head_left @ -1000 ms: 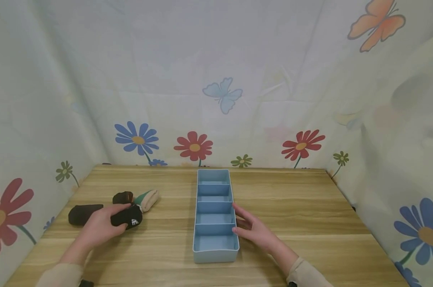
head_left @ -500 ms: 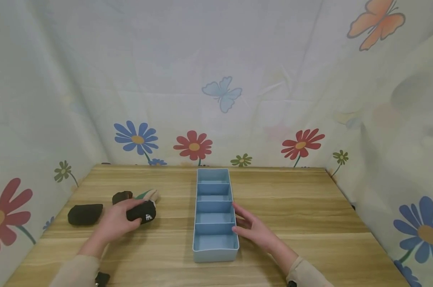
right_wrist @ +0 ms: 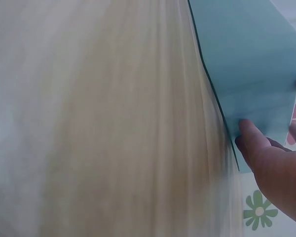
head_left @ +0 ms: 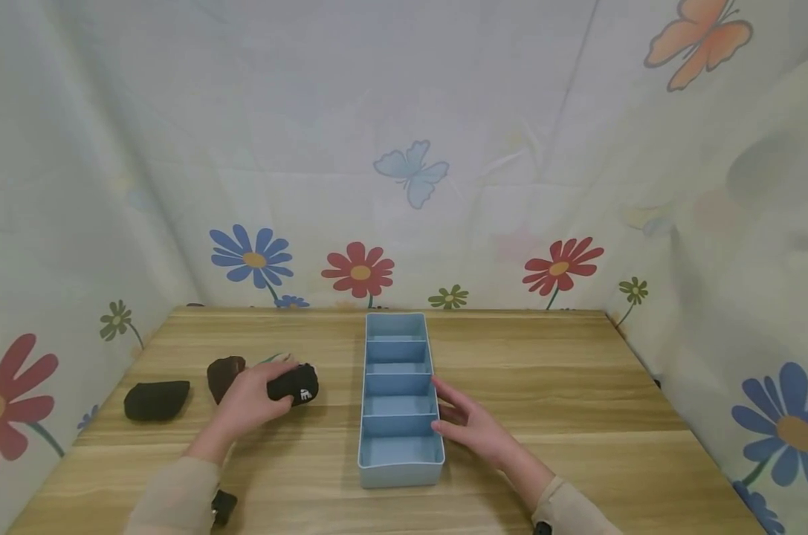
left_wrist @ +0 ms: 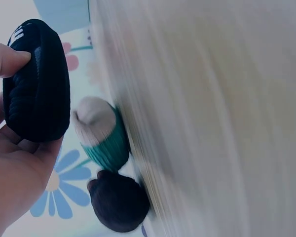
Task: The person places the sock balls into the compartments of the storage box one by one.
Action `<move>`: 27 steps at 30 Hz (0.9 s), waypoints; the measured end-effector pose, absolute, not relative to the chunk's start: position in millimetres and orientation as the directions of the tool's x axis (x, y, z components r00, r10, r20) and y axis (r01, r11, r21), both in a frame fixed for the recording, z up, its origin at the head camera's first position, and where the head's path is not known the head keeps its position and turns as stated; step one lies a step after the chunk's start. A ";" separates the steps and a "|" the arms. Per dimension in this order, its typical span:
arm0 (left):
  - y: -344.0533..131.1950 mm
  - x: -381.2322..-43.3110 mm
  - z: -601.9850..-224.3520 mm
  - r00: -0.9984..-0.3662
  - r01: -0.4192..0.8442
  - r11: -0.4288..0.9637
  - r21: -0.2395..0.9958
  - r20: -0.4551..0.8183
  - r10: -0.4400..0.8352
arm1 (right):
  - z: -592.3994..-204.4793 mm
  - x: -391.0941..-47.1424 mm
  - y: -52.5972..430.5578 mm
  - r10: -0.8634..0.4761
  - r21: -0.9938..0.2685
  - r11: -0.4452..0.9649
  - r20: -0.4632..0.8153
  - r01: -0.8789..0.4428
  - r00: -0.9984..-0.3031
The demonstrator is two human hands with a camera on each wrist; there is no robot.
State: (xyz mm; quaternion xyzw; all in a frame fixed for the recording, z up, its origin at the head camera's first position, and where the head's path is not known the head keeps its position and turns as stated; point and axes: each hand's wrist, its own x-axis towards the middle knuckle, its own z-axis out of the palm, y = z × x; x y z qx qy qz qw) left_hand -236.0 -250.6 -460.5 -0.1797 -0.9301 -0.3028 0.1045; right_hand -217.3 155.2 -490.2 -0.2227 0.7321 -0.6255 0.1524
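Note:
My left hand (head_left: 246, 401) grips a rolled pair of black socks (head_left: 293, 385) with white lettering, thumb on the near side. The left wrist view shows the ribbed fold of the bundle held above the table. A light blue divided box (head_left: 401, 476) stands lengthwise at the middle, its compartments bare. Along its right wall, my right hand (head_left: 482, 436) rests with extended fingers against the side; the right wrist view has a fingertip on the blue wall (right_wrist: 254, 64). Behind the left hand lie a green-and-cream rolled sock (left_wrist: 104, 136), mostly hidden in the head view, and a dark brown one (head_left: 224, 373).
Another black bundle (head_left: 156, 401) lies at the left of the wood-grain table (head_left: 544, 386). A white curtain (head_left: 296, 148) printed with flowers and butterflies closes off the back and both sides.
My left hand has carried the black socks rightward toward the box, away from the black bundle at the left, now overlapping the green-and-cream one. The right hand stays at the box.

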 end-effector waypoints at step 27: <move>-179.0 -257.7 -438.5 -0.925 0.359 0.726 0.587 0.326 0.194 | -491.8 -217.9 155.8 -0.534 -0.989 0.082 0.063 -0.125 -0.843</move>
